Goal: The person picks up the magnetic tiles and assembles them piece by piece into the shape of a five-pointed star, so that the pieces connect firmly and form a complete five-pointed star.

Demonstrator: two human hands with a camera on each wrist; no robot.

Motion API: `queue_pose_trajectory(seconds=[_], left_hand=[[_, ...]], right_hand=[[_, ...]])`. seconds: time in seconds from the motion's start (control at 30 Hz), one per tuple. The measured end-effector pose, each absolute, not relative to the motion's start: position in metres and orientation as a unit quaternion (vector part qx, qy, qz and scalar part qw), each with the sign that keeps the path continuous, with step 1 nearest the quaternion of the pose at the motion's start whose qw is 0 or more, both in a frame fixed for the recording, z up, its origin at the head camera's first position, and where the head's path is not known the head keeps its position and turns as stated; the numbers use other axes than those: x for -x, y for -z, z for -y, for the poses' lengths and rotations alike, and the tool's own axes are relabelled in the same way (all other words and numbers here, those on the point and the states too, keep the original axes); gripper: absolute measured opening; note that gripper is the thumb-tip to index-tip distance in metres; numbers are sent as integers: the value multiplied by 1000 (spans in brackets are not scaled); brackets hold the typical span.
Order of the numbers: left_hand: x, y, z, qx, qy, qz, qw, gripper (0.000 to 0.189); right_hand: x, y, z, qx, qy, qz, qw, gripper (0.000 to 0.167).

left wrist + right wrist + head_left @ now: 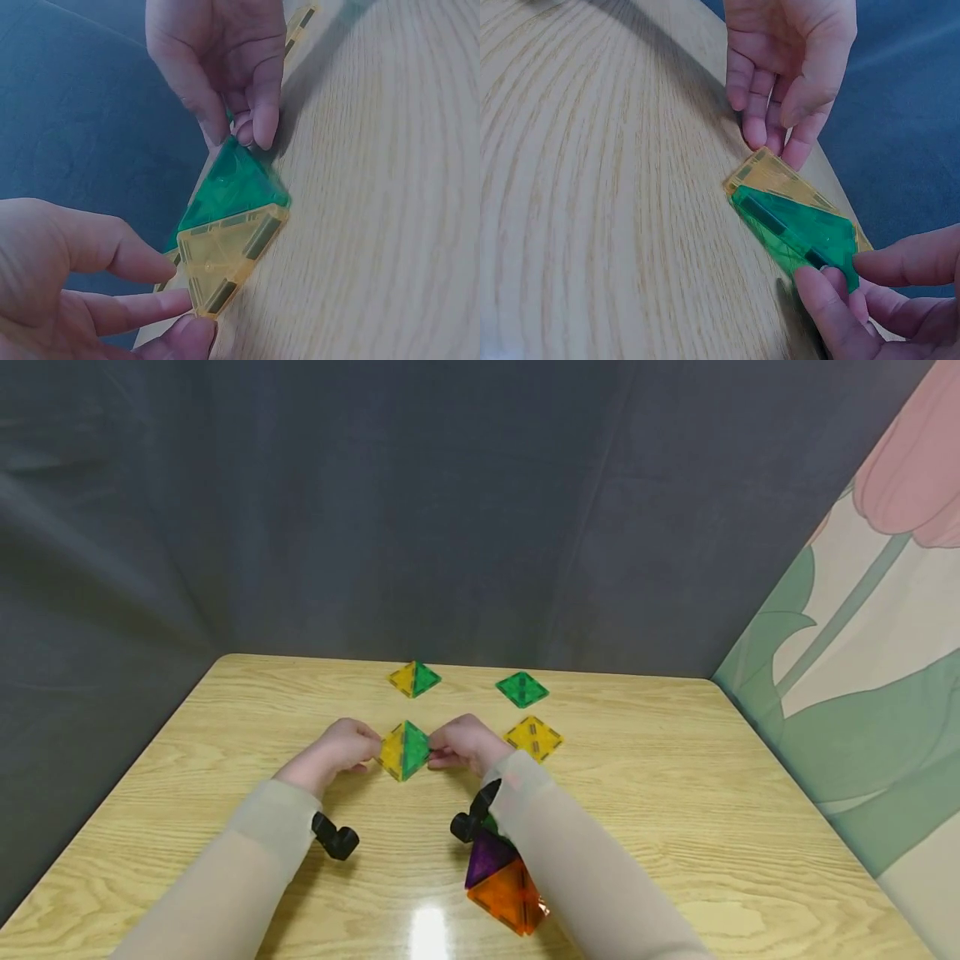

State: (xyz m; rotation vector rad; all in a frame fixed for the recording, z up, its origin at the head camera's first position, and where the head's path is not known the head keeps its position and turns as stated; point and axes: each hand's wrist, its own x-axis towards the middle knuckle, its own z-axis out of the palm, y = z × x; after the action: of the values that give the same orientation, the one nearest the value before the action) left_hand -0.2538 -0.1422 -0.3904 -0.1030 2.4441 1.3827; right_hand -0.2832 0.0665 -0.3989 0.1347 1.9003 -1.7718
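In the head view, a yellow triangular magnetic tile [392,752] and a green triangular magnetic tile [415,749] meet edge to edge as a diamond, tilted on the table. My left hand [347,747] pinches the outer corner of the yellow tile [225,259], seen closely in the left wrist view. On the other side, my right hand [463,743] pinches the tip of the green tile [802,232] between thumb and fingers. Dark magnet strips show along the tile edges.
Behind lies another yellow-and-green diamond [414,679]. A green diamond [522,690] and a yellow diamond [534,738] lie to the right. Purple [489,857] and orange tiles [504,893] are partly under the right forearm. A dark curtain [420,510] borders the wooden table [660,810].
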Motion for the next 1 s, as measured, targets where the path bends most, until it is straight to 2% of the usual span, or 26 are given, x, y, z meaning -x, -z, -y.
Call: queue_pose_trajectory(seconds=[0.47,0.63,1.0], left_hand=[[242,388,144,34,-511,-841,174,35],[234,382,135,19,-557,-813,171,39],[211,339,104,-72,-725,-665,160,35]], right_hand=[[271,395,-71,-37,654,-706,268,23],[257,388,-90,-21,674,-697,243,23],[205,338,-155,41,746,-642,170,20]])
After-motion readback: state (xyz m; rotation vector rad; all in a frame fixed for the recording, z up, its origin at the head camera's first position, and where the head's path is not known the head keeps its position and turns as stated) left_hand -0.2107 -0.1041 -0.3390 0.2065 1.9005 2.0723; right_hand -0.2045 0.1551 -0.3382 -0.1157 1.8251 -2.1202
